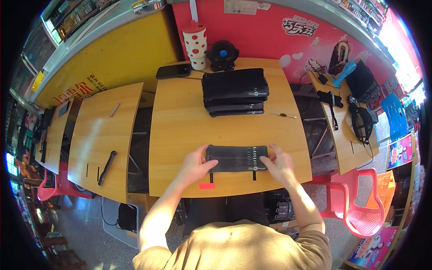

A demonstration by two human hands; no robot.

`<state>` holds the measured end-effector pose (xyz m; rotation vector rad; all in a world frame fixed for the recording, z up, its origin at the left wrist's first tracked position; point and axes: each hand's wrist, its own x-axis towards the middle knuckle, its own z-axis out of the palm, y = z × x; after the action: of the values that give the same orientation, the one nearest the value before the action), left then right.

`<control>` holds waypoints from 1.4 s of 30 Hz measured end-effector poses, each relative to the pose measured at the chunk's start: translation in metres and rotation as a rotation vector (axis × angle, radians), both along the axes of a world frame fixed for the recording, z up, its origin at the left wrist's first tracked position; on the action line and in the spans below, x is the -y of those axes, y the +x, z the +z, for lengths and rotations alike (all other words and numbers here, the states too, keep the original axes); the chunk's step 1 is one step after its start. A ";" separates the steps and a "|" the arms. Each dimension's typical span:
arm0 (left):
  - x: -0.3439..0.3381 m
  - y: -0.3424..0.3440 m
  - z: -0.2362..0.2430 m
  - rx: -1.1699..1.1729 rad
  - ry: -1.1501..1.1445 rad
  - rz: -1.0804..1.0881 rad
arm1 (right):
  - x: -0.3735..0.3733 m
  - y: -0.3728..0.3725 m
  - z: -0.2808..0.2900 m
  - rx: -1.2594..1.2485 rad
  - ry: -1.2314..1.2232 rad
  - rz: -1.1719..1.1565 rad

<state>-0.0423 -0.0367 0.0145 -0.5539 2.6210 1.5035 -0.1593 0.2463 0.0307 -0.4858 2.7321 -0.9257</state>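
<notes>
A flat black fabric bundle, banded lengthwise with a row of light round marks near its right end, lies at the table's near side. My left hand grips its left end, thumb on top. On its right end my right hand also closes, thumb over the edge. The undersides of the fingers are hidden. Below the bundle, two short dark strips lie on the table, and a red tag sits by the left one. Farther back rises a stack of similar black fabric pieces.
Behind the stack stand a red-dotted white tumbler, a black fan and a black phone. A small screwdriver-like tool lies on the wooden table at right. Side tables flank it; a pink chair stands at right.
</notes>
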 end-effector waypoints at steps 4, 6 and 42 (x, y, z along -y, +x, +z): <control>-0.030 -0.007 0.000 -0.280 0.711 0.285 | 0.014 0.012 -0.023 0.198 -0.575 -0.175; -0.028 -0.005 0.009 -0.268 0.757 0.203 | 0.013 0.018 -0.020 0.275 -0.907 -0.267; -0.007 0.015 0.028 -0.150 0.886 0.074 | -0.002 0.015 0.020 0.703 -1.059 -0.009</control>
<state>-0.0270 -0.0296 0.0424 -0.4386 1.7087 2.5281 -0.1444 0.2486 0.0508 -0.2092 1.4721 -2.0267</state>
